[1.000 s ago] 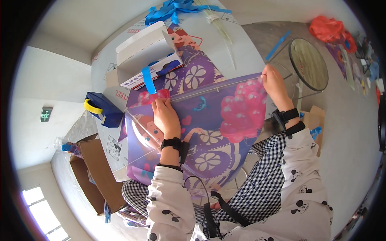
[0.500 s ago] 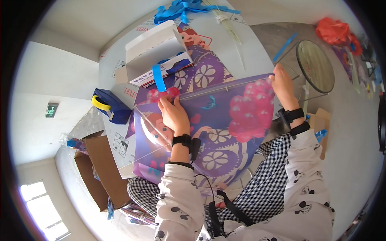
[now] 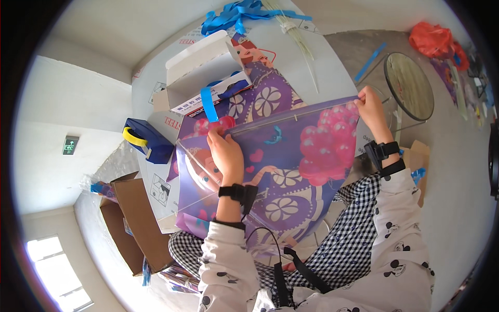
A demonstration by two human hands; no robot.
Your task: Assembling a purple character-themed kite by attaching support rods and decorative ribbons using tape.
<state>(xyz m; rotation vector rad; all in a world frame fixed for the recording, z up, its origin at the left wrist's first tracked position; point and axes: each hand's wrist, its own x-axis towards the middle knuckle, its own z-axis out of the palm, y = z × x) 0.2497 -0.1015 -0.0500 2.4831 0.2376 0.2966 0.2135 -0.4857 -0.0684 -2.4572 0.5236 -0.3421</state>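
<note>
A purple kite (image 3: pixel 270 135) lies across my lap and the table edge, printed with a cartoon figure and pink balloons. Thin pale rods cross it, one running along its upper edge. My right hand (image 3: pixel 371 106) is closed, pinching the upper right corner. Toward the other end of that edge, my left hand (image 3: pixel 227 156) has its fingers bent over the border, gripping it; its fingertips are partly hidden. Just beyond the left fingers, a blue tape strip (image 3: pixel 209 104) hangs from the rim of an open white carton (image 3: pixel 200 65). Another purple printed sheet (image 3: pixel 265 83) lies beneath.
A blue tape dispenser (image 3: pixel 148 140) stands at the table's left. Blue ribbons (image 3: pixel 236 14) and a bundle of thin pale sticks (image 3: pixel 293 34) lie at the far end. A brown cardboard box (image 3: pixel 140 223) is on the floor at left, a round stool (image 3: pixel 409 86) at right.
The left hand has shifted slightly nearer along the kite, its fingers now a little further below the tape strip. The right hand keeps its corner. The whole view has shifted slightly.
</note>
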